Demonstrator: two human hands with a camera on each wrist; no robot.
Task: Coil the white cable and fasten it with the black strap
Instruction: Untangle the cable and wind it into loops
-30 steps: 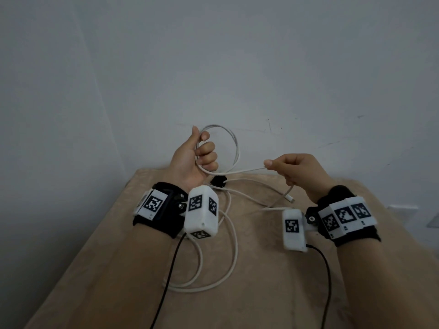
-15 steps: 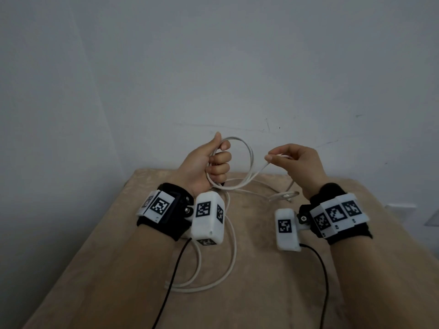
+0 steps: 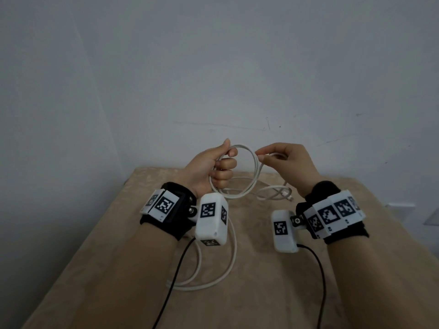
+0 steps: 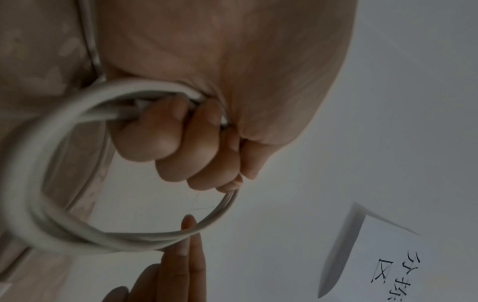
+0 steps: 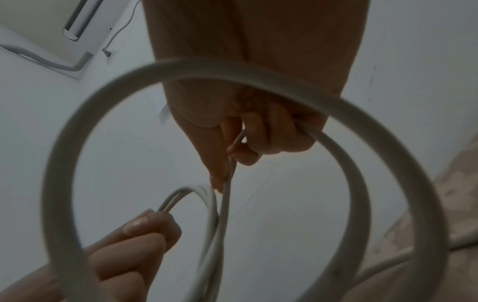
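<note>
While the left hand (image 3: 215, 166) is gripping a small bundle of loops with its fingers curled round them, the coiling is looking only partly done — a couple of turns of the white cable (image 3: 255, 167) are standing upright in the air between the two hands, above the beige worktop (image 3: 261, 293). The right hand (image 3: 288, 162) is pinching the running length between thumb and forefinger just beside the coil's right edge, apparently feeding the next turn toward the left; the right wrist view is showing that pinch closely, with one wide loop of cable swinging round the camera, and the left wrist view is showing the gathered strands lying side by side under the curled fingers (image 4: 181, 139). A good deal is left, judging by what is lying loose: a long slack loop is trailing over the worktop below the left wrist, and a smaller tangle with a connector end (image 3: 288, 197) is resting near the right wrist. The black strap is not showing plainly in any view — it may be hidden behind a hand or wrist unit — so the fastening is not yet begun. What is remaining, then, is winding in the slack, tidying the loops to one size, and wrapping the strap round them.
</note>
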